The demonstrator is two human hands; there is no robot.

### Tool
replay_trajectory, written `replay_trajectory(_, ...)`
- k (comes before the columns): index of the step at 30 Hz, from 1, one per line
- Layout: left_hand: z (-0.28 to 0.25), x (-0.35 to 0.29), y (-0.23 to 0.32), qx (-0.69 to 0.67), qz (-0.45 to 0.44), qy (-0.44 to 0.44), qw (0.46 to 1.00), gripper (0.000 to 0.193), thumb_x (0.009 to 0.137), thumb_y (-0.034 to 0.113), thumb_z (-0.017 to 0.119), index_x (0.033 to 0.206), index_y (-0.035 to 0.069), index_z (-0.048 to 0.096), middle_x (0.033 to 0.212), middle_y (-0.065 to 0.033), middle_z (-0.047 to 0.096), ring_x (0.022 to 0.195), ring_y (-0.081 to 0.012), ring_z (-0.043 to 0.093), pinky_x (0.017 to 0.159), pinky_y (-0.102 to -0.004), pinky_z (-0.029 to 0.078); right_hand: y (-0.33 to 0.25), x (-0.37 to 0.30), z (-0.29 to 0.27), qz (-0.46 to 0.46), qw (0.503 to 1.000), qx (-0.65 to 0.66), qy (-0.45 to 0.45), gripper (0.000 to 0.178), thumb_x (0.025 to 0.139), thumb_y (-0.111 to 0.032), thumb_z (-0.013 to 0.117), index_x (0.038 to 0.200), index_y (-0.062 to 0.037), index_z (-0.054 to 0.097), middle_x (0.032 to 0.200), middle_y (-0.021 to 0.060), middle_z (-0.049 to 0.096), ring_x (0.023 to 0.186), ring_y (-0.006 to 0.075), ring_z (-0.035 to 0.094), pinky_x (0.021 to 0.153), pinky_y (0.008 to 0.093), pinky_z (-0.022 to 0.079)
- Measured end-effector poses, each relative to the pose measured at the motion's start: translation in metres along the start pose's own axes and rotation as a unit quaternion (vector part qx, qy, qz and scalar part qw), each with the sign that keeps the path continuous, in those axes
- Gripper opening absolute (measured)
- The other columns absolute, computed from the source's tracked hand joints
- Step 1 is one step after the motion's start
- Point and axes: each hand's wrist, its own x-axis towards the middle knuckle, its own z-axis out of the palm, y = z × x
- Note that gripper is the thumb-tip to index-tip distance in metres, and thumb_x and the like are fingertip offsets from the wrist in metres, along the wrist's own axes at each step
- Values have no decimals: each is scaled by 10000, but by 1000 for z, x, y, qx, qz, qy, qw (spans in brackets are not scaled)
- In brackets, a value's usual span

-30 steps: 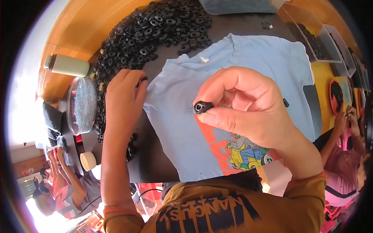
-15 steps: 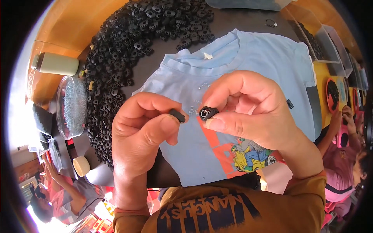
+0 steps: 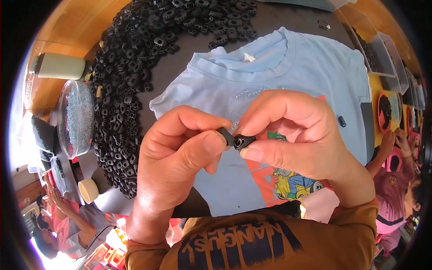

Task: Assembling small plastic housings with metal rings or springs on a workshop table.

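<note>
My left hand [image 3: 184, 153] pinches a small black plastic piece [image 3: 226, 135] between thumb and forefinger. In my right hand [image 3: 297, 135], thumb and fingertips close on another small black plastic piece [image 3: 244, 142], its opening facing left with a silvery metal ring or coil inside. The two pieces meet at their ends, or very nearly so. Below both hands a light blue T-shirt [image 3: 211, 94] with a coloured print lies spread on the dark table [image 3: 153, 96]. One more black piece [image 3: 342, 121] rests near the shirt's right side.
A large heap of black toothed plastic pieces [image 3: 119, 99] curves along the left and far side. Left of it are a clear round dish [image 3: 63, 123] of small silvery parts, a pale green container [image 3: 60, 66] and a cream cup [image 3: 88, 191]. Clear bins [image 3: 388, 58] stand right; people sit at both sides.
My left hand has moved right, bringing its black piece up against the one in my right hand. Before, a gap separated them. The view has also shifted slightly.
</note>
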Motion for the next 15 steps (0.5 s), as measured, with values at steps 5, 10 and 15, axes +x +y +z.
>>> replay_trajectory(5,2,-1,1,71,31,-5,997,166,853,65,642,988,-24,601,835,-57,622,648,-79,538,585,-198,437,0,-1,0,-19,1000,-18,10,228,757,125,644,956,21,601,936,110,593,868,177,602,739,282,510)
replay_trajectory(10,1,-1,-3,135,73,-9,988,147,854,15,623,991,-24,587,879,-62,618,678,-70,545,596,-188,448,-4,0,-2,-72,987,-141,9,218,748,104,656,941,13,610,923,108,601,820,171,602,685,277,492)
replay_trajectory(15,4,-2,-12,181,122,-4,976,139,850,-30,608,984,-24,574,929,-63,603,702,-61,542,610,-179,451,-5,0,-4,-98,966,-240,10,211,725,70,682,914,-6,628,870,93,622,772,174,602,660,278,476)
